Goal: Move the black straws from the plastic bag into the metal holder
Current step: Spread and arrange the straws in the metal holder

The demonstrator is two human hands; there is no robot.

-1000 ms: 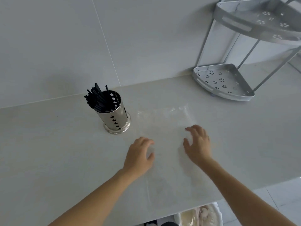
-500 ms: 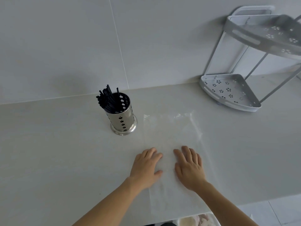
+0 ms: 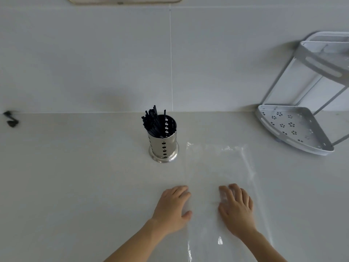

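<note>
1. On the pale counter [image 3: 75, 186], the clear plastic bag [image 3: 217, 167] lies flat, and both hands rest on its near part.
2. A second ago the hands sat farther up the bag and a little apart from each other. Now they have slid back toward the person, side by side.
3. The left hand [image 3: 172, 208] lies palm down, with its fingers spread flat. It sits on the left edge of the bag and holds nothing.
4. The right hand [image 3: 236, 207] lies palm down too, fingers spread flat on the middle of the bag. It pinches nothing either.
5. The sliding looks like smoothing. The bag seems to be pressed flat, as if the person is pushing the air out of it.
6. The bag looks empty. No dark shape shows through the clear plastic, so no straws seem to be left inside.
7. The black straws [image 3: 153, 120] all stand in the metal holder [image 3: 163, 144]. They lean to its left side, and their tips poke up above the rim.
8. The holder stands upright just beside the far left corner of the bag. It has not moved on the counter.
9. So the moving job looks done, and only tidying the bag seems to be left.
10. A grey corner rack [image 3: 294, 129] stands well apart on the right. Its bottom shelf holds nothing.
11. A small dark thing [image 3: 11, 120] lies far off on the left. It is too blurry to tell what it is.
</note>
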